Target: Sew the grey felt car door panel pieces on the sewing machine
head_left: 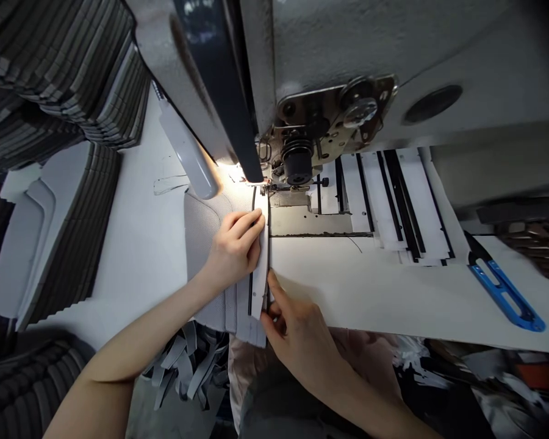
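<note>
Stacks of grey pieces (59,67) crowd the far left, with a lower stack (66,231) of similar pieces standing on its edges on the white surface (128,231). Next comes a loop of pale thread (169,184) on the surface, just beside a grey lamp (190,149) that lights the needle area of the sewing machine (201,73). Below the surface edge hangs a tangle of grey strips (187,366). Grey fabric panel (205,244) lies under the machine head, its lower end reaching over the near edge of the surface. Left hand (235,247) rests on the panel, fingers close together, tips on a white strip (258,286) with a black edge; whether its grip pinches anything cannot be told. That strip runs along the panel's right side, up to the needle area. Right hand (297,329) touches the strip's lower right edge, forefinger and thumb tips apart, other fingers curled; whether this grip is clamped cannot be told. Further right are a metal plate (302,222), overlapping white strips with black bands (412,207), and blue snips (507,296) lying slantwise.
</note>
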Available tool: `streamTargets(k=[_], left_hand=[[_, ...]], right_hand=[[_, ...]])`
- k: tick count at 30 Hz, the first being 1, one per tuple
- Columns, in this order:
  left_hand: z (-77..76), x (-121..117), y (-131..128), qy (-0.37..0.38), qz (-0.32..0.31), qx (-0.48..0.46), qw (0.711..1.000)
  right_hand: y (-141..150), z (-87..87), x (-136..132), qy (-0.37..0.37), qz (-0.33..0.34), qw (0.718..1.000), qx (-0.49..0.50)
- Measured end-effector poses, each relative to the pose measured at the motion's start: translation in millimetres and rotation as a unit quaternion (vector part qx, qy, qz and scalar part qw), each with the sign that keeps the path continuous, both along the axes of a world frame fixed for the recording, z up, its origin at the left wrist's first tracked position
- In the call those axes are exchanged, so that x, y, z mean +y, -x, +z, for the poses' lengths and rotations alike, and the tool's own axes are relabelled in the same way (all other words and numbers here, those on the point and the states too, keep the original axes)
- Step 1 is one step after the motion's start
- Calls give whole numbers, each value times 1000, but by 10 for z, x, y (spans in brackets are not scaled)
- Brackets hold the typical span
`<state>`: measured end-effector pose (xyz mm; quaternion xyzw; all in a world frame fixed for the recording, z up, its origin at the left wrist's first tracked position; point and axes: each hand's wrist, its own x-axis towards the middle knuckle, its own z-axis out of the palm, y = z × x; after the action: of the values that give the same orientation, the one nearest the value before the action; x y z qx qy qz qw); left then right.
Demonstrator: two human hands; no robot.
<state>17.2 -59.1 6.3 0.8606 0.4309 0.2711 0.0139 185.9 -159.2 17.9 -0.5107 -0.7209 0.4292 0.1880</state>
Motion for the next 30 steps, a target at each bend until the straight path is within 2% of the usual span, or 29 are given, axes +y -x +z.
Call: streamTargets(k=[12, 15, 23, 30], left_hand=[[-16, 268, 31, -12, -17, 1, 1000], [7, 216, 32, -8, -16, 6, 1000], [13, -124, 24, -7, 4, 7, 1000], [-41, 4, 35, -1, 8, -6, 1000]], right_hand=[[52, -54, 145, -16, -31, 999, -19], [51, -49, 221, -24, -32, 999, -21], [75, -64, 425, -29, -44, 998, -33], [98, -26, 534, 9, -58, 998, -31]])
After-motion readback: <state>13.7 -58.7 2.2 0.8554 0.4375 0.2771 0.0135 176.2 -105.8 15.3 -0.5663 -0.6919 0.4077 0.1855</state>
